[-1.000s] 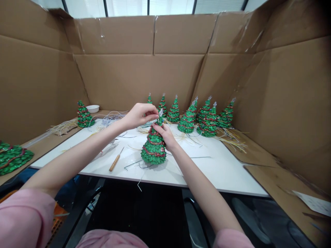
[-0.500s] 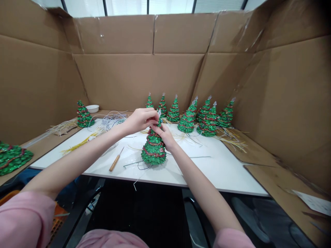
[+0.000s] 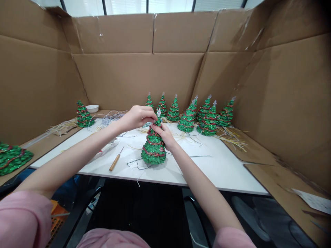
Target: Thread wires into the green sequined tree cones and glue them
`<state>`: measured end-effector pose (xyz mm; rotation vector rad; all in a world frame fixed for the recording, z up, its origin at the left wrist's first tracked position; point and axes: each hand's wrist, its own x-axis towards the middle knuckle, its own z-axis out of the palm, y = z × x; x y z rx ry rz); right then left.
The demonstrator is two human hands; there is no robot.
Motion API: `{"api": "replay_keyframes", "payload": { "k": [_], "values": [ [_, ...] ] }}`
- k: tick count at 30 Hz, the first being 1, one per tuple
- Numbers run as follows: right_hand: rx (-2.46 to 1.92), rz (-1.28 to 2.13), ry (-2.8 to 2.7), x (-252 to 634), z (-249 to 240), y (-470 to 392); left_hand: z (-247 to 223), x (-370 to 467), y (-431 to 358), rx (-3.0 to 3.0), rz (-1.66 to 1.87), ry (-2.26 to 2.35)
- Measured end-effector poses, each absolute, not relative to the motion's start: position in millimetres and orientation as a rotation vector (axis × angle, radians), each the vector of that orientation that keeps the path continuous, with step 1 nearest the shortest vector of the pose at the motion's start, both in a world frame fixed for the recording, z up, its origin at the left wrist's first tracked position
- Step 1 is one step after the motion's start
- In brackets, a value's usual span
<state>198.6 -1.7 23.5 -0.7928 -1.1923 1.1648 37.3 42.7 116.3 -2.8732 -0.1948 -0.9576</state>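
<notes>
A small green Christmas tree [image 3: 153, 153] with red garland stands upright on the white table, a clear topper [image 3: 158, 112] at its tip. My right hand [image 3: 165, 135] is closed around its upper part from the right, thumb near the top. On the other side, my left hand [image 3: 139, 115] is pinched just left of the tip, below the topper. Whatever those fingertips hold is too small to make out. Thin wires [image 3: 141, 168] stick out from under the tree's base. To the left lies an awl [image 3: 115, 162] with a wooden handle.
Several finished-looking trees [image 3: 186, 120] stand at the back and right, with loose yellow strands [image 3: 234, 139] beside them. Another tree [image 3: 84, 115], a white bowl [image 3: 92, 109] and tangled wires [image 3: 110, 119] are at back left. Cardboard walls [image 3: 134, 72] enclose the table [image 3: 207, 172].
My left hand has drawn slightly left and up from the tip, so more of the topper shows. The wires at the base have shifted a little. My right hand stays put.
</notes>
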Motion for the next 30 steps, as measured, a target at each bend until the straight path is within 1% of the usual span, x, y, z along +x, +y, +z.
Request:
{"api": "replay_keyframes", "payload": {
  "k": [18, 30],
  "values": [
    [-0.794, 1.201, -1.194, 198.1, 21.9, -2.1, 116.5, 37.5, 45.9, -2.649, -0.878, -0.186],
    [-0.82, 1.205, -1.197, 195.5, 23.6, -4.9, 113.0, 38.7, 49.4, -2.628, -0.912, -0.126]
  ]
}}
